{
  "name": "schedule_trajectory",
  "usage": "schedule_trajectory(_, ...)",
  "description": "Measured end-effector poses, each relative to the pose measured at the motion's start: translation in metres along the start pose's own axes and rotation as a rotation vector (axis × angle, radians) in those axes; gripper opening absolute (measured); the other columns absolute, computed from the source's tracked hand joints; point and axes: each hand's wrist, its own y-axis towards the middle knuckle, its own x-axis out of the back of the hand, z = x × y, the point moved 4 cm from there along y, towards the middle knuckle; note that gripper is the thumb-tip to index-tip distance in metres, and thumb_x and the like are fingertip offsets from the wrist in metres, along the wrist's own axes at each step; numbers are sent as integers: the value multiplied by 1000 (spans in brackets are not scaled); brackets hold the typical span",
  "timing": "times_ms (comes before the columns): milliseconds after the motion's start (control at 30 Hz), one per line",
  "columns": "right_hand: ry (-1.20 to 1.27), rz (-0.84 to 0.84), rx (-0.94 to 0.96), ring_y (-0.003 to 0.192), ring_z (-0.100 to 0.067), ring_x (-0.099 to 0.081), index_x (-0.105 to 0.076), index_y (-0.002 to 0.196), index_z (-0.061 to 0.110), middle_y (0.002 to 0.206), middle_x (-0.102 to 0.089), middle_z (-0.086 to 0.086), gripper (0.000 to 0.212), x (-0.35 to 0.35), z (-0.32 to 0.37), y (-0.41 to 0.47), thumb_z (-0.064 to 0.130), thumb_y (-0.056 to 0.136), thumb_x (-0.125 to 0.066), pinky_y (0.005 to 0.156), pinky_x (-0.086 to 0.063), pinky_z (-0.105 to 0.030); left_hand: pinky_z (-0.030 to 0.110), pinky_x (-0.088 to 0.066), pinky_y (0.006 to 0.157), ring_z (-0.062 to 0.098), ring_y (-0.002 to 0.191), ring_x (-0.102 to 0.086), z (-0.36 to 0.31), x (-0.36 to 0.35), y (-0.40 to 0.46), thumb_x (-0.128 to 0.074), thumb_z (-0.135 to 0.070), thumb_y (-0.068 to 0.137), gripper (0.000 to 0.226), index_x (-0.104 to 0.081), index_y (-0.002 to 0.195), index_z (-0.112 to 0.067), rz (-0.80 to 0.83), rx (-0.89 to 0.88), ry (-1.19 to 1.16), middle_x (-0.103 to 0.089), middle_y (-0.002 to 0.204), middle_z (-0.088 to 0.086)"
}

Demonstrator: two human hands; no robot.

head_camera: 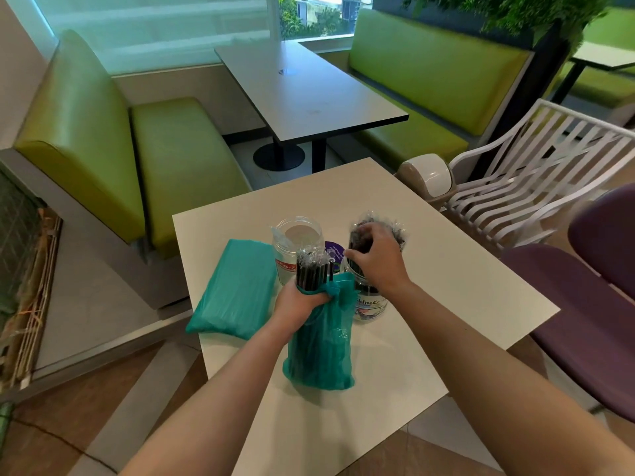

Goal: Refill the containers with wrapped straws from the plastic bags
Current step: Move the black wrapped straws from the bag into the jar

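My left hand [300, 300] grips the neck of an upright teal plastic bag [319, 352] on the white table [446, 280]. Black wrapped straws [312, 269] stick out of the bag's top. My right hand [372, 257] holds a bundle of black wrapped straws [395, 231] that stands in a clear labelled jar [371, 304]. A second clear jar [298, 242] stands open behind the bag; I see no straws in it. Another teal bag [237, 286] lies flat to the left.
A purple lid [335, 250] lies between the two jars. Purple chairs [591, 297] stand at the right, with a white slatted chair [515, 176] and a small bin [429, 176] behind. Green benches and a second table [309, 91] fill the far side.
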Motion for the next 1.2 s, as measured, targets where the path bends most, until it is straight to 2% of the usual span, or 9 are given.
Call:
schedule_trajectory(100,23,-88,88,92,-4,-46,-56,121,18,114,-48,0,37,8,15,-1,21,87,-70,85,-40,-17,43,-50,97,19,107,-62,0,1,0,-84,-22,73,51,-61,119,-20,-15,-1,-11,-67,111,-3)
schedule_trajectory(233,-24,-26,120,96,-13,-55,-68,112,7,111,-53,-6,20,4,10,-2,15,95,-59,94,-44,-21,39,-49,97,17,108,-60,-1,2,-1,-83,-23,75,49,-60,117,-21,-7,-7,-18,-66,110,-5)
schedule_trajectory(400,-26,-193,273,94,-2,-50,-66,109,18,113,-49,3,17,12,21,-23,23,94,-61,79,-47,-15,36,-50,93,16,104,-61,-2,4,-1,-83,-22,75,49,-60,119,-21,-7,-12,-50,-67,109,-5)
schedule_trajectory(500,21,-98,369,78,1,-51,-68,103,17,100,-55,5,13,2,22,-42,16,91,-63,69,-46,-18,33,-53,87,14,100,-64,-1,5,-1,-82,-19,75,46,-63,116,-20,-13,-21,-82,-70,106,-4)
schedule_trajectory(600,42,113,296,75,6,-45,-69,108,22,99,-56,10,18,-19,3,-56,21,90,-64,73,-41,-19,27,-52,79,13,97,-66,-1,6,-2,-80,-12,75,43,-65,115,-18,-13,-33,-141,-71,104,-1)
schedule_trajectory(767,-14,269,129,98,-8,-52,-65,117,24,116,-55,7,23,-35,-20,-58,22,95,-59,93,-47,-30,27,-53,81,14,99,-68,1,4,-2,-83,-12,72,46,-67,114,-17,28,-21,-196,-73,104,-1)
schedule_trajectory(900,-22,265,101,84,0,-49,-64,110,19,107,-52,6,18,-35,-20,-56,14,93,-61,81,-41,-19,30,-55,86,16,100,-70,4,2,-4,-88,-15,68,53,-66,116,-16,98,2,-274,-75,105,0)
schedule_trajectory(1067,-5,263,61,73,-1,-47,-65,102,17,94,-54,6,18,-35,-22,-58,7,88,-63,71,-39,-20,30,-55,89,14,102,-69,1,2,-8,-87,-24,68,55,-65,118,-15,129,-17,-304,-74,109,1)
schedule_trajectory(1200,270,268,-179,82,-16,-58,-57,123,21,105,-62,-7,29,-31,-17,-59,15,95,-53,65,-42,-24,25,-54,85,13,102,-68,2,4,-10,-85,-14,73,52,-64,120,-14,110,-25,-285,-73,111,1)
